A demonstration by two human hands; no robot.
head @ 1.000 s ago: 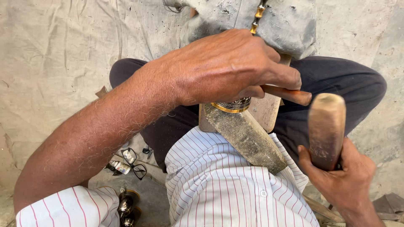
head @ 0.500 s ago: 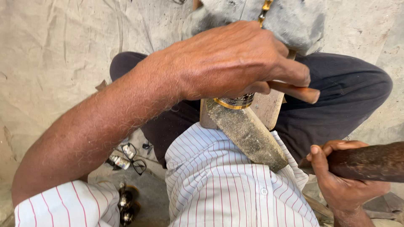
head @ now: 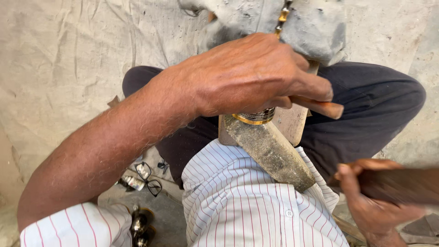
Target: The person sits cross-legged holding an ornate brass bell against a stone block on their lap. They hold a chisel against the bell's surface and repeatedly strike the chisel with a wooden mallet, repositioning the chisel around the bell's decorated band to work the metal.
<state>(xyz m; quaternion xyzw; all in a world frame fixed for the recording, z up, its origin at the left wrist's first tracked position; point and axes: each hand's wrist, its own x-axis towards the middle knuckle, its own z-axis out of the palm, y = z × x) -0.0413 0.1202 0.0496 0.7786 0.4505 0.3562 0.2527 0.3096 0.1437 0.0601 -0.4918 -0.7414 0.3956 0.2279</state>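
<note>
My left hand [head: 249, 75] is closed over a brass-and-silver patterned ring [head: 255, 117] and a wooden-handled tool [head: 320, 107], pressing them onto a tapered grey mandrel [head: 270, 151] that leans against my striped shirt. A wooden block [head: 289, 123] backs the mandrel. My right hand [head: 372, 203] grips a dark wooden mallet [head: 398, 185], blurred with motion, low at the right and apart from the ring.
A grey cloth bundle [head: 311, 27] with a beaded brass piece [head: 282, 18] lies above the left hand. A pair of glasses [head: 148, 178] and small metal pieces [head: 141, 224] sit on the floor at lower left. Dusty cloth [head: 68, 59] covers the ground.
The mallet swung from upright beside my lap down to a low, horizontal position at the right. The left hand kept its hold on the ring and tool.
</note>
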